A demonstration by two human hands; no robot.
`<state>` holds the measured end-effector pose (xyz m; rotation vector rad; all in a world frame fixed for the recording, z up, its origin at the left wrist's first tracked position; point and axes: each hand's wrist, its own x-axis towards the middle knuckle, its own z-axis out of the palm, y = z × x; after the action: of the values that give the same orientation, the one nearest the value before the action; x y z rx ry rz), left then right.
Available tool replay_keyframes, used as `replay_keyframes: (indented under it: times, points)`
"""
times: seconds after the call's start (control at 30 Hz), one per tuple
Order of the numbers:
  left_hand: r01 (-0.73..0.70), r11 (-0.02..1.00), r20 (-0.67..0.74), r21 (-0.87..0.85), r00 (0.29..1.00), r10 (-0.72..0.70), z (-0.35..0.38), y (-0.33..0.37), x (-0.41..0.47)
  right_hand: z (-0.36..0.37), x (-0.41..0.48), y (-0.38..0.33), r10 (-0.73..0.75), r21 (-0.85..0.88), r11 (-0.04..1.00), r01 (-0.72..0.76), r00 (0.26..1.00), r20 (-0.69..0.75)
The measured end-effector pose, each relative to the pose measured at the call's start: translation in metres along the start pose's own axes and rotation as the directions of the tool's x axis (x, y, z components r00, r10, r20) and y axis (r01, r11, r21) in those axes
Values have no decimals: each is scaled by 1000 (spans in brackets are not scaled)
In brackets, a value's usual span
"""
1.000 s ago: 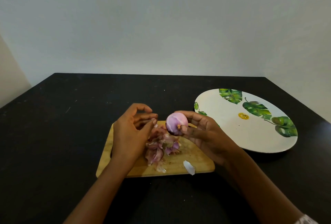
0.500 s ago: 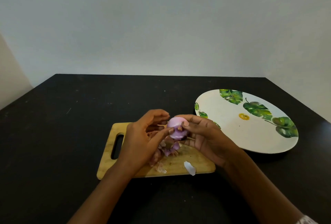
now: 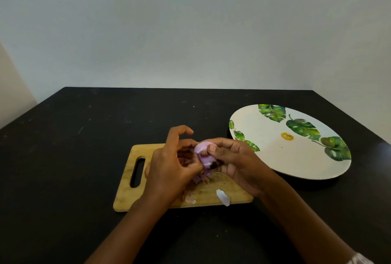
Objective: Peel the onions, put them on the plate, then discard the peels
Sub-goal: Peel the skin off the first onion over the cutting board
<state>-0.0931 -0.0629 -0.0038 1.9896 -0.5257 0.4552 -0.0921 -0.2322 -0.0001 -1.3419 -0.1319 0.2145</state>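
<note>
Peeling looks to be the step in hand: the pale purple onion (image 3: pixel 204 155) is held just above the cutting board (image 3: pixel 127 183). The right hand (image 3: pixel 237 164) grips it, fingers curled round its far side and thumb pressed beside the root end. The left hand (image 3: pixel 169 170) pinches at its lower side, seemingly on a loose strip of skin, though the knuckles hide the contact. Best to pull that strip off in one piece, turning the onion with the right hand, and drop it onto the peels (image 3: pixel 222 197) below. The plate (image 3: pixel 275 158), just right of the board, holds nothing yet.
</note>
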Motion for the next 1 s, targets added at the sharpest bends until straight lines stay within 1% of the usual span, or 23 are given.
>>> replay_keyframes:
  times: [0.07, 0.2, 0.43, 0.5, 0.57, 0.63, 0.7, 0.77, 0.8, 0.9, 1.0]
  points:
    - [22, 999, -4, 39, 1000, -22, 1, 0, 0, 1, 0, 1, -4, -30, 1000, 4, 1000, 8]
    - [17, 993, 7, 117, 1000, -18, 1, 2, 0, -1, 0, 0, -20, -75, 997, 22, 999, 28]
    - [17, 990, -8, 140, 1000, -16, 3, -2, -1, -3, 2, 4, -10, -100, 995, 13, 999, 38]
    - [2, 989, -40, 149, 999, 4, 2, -5, 1, -4, 2, 6, -11, -101, 995, 15, 999, 42]
    - [18, 995, -84, 93, 996, -10, -1, -8, 4, -3, 2, 7, -20, -99, 995, 24, 999, 45]
    - [24, 1000, -84, 19, 996, -22, -6, -6, 5, -1, 3, 8, -34, -60, 998, 36, 999, 34]
    - [8, 997, -54, -81, 998, -12, -8, -3, 5, 0, 5, 7, -50, -14, 999, 50, 999, -4]
    - [5, 985, 0, -172, 1000, -6, -8, 1, 4, -1, 6, 6, -54, -10, 998, 54, 998, -32]
    - [6, 982, 23, -190, 1000, -2, -7, 1, 3, -2, 6, 6, -52, -20, 998, 52, 998, -41]
    - [10, 985, 47, -169, 999, -2, -6, -2, 4, -2, 6, 7, -32, -35, 999, 30, 997, -63]
    - [-57, 996, 45, -68, 997, 60, -6, -7, 4, -1, 6, 7, -26, -31, 999, 24, 998, -65]
